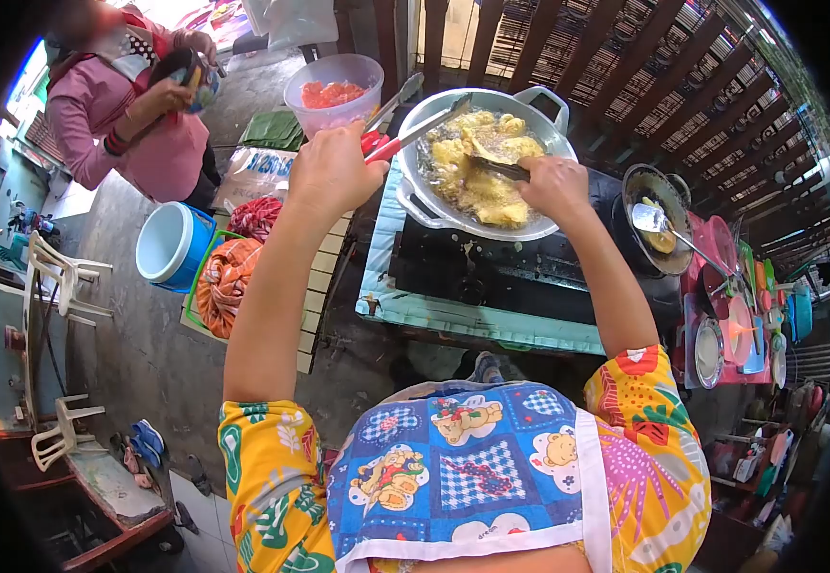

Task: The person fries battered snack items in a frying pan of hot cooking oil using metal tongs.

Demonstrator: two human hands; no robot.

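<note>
My left hand (334, 167) is closed on red-handled metal tongs (422, 126), whose arms are spread apart, one of them reaching over the rim of a large silver wok (422, 212). Golden battered pieces (491, 196) bubble in oil inside that wok. My right hand (556, 186) is over the wok's right side, fingers wrapped round a dark utensil (501, 166). Its far end lies among the frying pieces, so I cannot make out its kind. Left of the wok, near my left hand, stands a translucent tub (374, 76) with red contents.
The wok sits on a black stove (491, 263). A darker pan (639, 186) with a slotted turner (649, 218) is at right. A blue bucket (171, 244) and orange cloth (229, 282) are left. Another person (133, 124) stands at upper left holding a bowl-like object.
</note>
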